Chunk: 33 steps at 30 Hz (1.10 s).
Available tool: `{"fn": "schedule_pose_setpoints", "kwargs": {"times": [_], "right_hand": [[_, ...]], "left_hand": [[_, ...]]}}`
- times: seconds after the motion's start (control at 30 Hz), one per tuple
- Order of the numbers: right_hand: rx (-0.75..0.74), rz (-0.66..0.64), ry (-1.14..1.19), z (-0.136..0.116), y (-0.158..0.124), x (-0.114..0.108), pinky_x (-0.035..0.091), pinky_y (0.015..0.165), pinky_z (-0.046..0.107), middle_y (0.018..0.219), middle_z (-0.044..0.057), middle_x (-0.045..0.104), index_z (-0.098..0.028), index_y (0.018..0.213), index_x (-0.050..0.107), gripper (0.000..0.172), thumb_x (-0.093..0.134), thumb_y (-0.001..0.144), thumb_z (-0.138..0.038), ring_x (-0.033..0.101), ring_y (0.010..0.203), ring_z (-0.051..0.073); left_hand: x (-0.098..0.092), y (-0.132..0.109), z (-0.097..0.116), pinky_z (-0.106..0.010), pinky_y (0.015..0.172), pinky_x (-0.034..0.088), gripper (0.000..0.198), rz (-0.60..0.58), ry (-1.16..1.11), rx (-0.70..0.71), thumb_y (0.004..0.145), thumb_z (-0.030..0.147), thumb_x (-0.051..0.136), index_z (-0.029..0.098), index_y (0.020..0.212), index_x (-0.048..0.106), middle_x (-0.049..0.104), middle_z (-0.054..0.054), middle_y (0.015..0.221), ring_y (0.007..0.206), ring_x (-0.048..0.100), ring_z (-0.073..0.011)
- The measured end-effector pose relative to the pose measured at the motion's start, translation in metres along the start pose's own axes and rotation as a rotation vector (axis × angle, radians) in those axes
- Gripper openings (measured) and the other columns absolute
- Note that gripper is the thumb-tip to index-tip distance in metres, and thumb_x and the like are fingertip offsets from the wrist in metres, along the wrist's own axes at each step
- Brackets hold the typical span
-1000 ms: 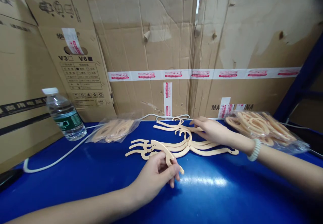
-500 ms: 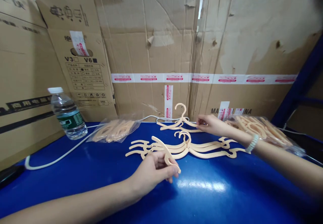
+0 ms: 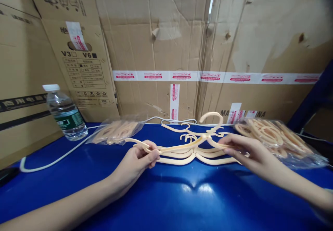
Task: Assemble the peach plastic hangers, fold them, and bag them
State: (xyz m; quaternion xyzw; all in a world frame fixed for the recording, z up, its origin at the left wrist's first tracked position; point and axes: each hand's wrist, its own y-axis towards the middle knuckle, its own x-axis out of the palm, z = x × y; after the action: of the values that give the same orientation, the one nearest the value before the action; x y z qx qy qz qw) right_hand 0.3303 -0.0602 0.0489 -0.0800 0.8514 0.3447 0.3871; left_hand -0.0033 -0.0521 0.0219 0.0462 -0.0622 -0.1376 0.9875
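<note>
My right hand [image 3: 247, 151] grips one arm of a beige clothes hanger [image 3: 186, 145], raised above the blue table [image 3: 166, 203] with its hook upward. My left hand [image 3: 139, 160] pinches a curved beige end piece [image 3: 135, 141] against the hanger's left end; fingers partly cover the contact, so I cannot tell whether the two are joined. Beneath and behind lie several stacked hangers [image 3: 179, 162], hooks pointing away from me. Another hanger part [image 3: 173, 128] rests farther back, by a white cable.
Clear bags of beige hanger parts lie at left [image 3: 118, 130] and right [image 3: 270, 137]. A water bottle [image 3: 66, 116] stands at far left, near a white cable [image 3: 59, 161]. Cardboard sheets [image 3: 156, 50] wall off the back.
My right hand has lifted a hanger from the back and brought it nearer. My left hand has moved left, and its curved piece now meets the hanger's left end.
</note>
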Motion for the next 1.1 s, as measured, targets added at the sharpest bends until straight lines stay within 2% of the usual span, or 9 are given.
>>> {"fn": "schedule_pose_setpoints", "kwargs": {"times": [0.1,0.23,0.3,0.37,0.53,0.7,0.83,1.0,1.1], "right_hand": [[-0.019,0.004,-0.003,-0.005,-0.009,0.004,0.056,0.061,0.026,0.085,0.003,0.071,-0.025,0.096,0.063,0.011,0.053,0.096,-0.031,0.068,0.073,0.018],[-0.087,0.03,-0.03,-0.004,-0.013,0.003,0.058,0.063,0.028,0.091,0.004,0.073,-0.029,0.101,0.063,0.01,0.056,0.094,-0.031,0.07,0.079,0.022],[-0.092,0.038,-0.046,-0.004,-0.012,0.002,0.059,0.064,0.029,0.091,0.004,0.073,-0.029,0.101,0.064,0.011,0.056,0.094,-0.032,0.07,0.079,0.023],[-0.084,0.047,-0.052,-0.005,-0.012,0.002,0.059,0.063,0.03,0.089,0.005,0.073,-0.029,0.098,0.065,0.011,0.056,0.093,-0.033,0.07,0.077,0.023],[-0.044,0.074,-0.069,-0.006,-0.016,0.003,0.057,0.067,0.027,0.09,0.002,0.072,-0.029,0.099,0.065,0.01,0.058,0.093,-0.033,0.069,0.078,0.022],[-0.088,0.086,-0.105,-0.004,-0.019,0.004,0.056,0.074,0.024,0.097,0.0,0.072,-0.034,0.106,0.063,0.014,0.057,0.094,-0.031,0.069,0.084,0.02],[-0.107,0.093,-0.138,-0.003,-0.02,0.005,0.056,0.073,0.022,0.095,-0.001,0.072,-0.033,0.105,0.063,0.014,0.056,0.094,-0.029,0.069,0.084,0.018],[-0.147,0.193,-0.233,0.002,-0.023,0.009,0.056,0.069,0.023,0.088,0.001,0.074,-0.029,0.099,0.066,0.01,0.059,0.092,-0.03,0.069,0.074,0.018],[-0.072,0.22,-0.242,0.001,-0.025,0.011,0.056,0.062,0.024,0.08,0.001,0.072,-0.029,0.089,0.068,0.009,0.06,0.089,-0.034,0.069,0.069,0.018]], "left_hand": [[-0.001,0.0,-0.001,-0.02,0.057,0.033,0.031,-0.078,-0.107,-0.002,0.08,0.037,0.079,0.017,0.081,0.057,0.053,0.005,0.062,0.058,0.044,-0.0079],[0.003,-0.006,0.001,-0.023,0.063,0.042,0.024,-0.16,-0.227,-0.019,0.083,0.033,0.077,0.016,0.081,0.059,0.062,-0.001,0.093,0.068,0.055,-0.0091],[0.005,-0.009,0.003,-0.025,0.066,0.046,0.023,-0.189,-0.258,-0.037,0.083,0.032,0.078,0.016,0.081,0.06,0.062,-0.003,0.1,0.072,0.059,-0.0111],[0.006,-0.011,0.005,-0.026,0.068,0.048,0.023,-0.204,-0.285,-0.055,0.082,0.031,0.078,0.016,0.081,0.061,0.063,-0.003,0.098,0.074,0.061,-0.0125],[0.004,-0.011,0.003,-0.026,0.071,0.049,0.02,-0.152,-0.313,-0.128,0.079,0.028,0.081,0.016,0.08,0.064,0.064,-0.003,0.096,0.075,0.062,-0.0129],[0.002,-0.011,-0.002,-0.025,0.071,0.048,0.014,-0.165,-0.346,-0.159,0.079,0.027,0.08,0.017,0.081,0.071,0.064,-0.003,0.089,0.077,0.06,-0.0136],[0.003,-0.013,-0.001,-0.023,0.069,0.047,0.015,-0.161,-0.359,-0.169,0.078,0.027,0.081,0.015,0.08,0.073,0.063,-0.004,0.083,0.074,0.059,-0.0131],[0.006,-0.015,0.002,-0.023,0.067,0.045,0.023,-0.145,-0.357,-0.194,0.071,0.029,0.087,0.014,0.077,0.071,0.063,-0.003,0.078,0.069,0.059,-0.0127],[0.007,-0.016,0.002,-0.022,0.066,0.044,0.025,-0.123,-0.326,-0.193,0.069,0.031,0.087,0.014,0.074,0.07,0.064,-0.002,0.074,0.067,0.058,-0.0123]]}}
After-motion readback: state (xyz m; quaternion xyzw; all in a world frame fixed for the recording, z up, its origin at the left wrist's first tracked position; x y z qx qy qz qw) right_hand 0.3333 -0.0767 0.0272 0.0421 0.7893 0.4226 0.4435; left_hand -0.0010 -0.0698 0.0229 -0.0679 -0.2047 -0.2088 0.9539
